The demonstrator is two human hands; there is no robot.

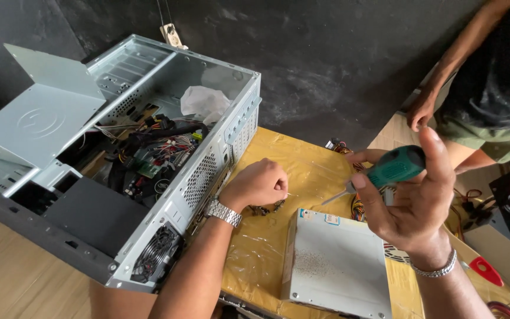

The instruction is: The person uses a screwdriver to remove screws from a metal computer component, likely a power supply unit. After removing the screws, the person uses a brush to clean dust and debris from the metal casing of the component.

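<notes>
Left hand [259, 183] fingers pinch a small screw above the worktop [302, 171]; right hand [411, 195] grips the green-handled screwdriver [385, 172]. Seat the tip squarely before turning.

- A screwdriver [385, 171] with a green and black handle is being held up above the table's right part, gripped in the fingers of the right hand [411, 201]; its thin metal shaft is pointing down and to the left.
- A small screw is being pinched in the closed left hand [258, 184], which is hovering over the yellow-covered table [302, 162], near its left edge; the screw itself is being hidden by the fingers.
</notes>
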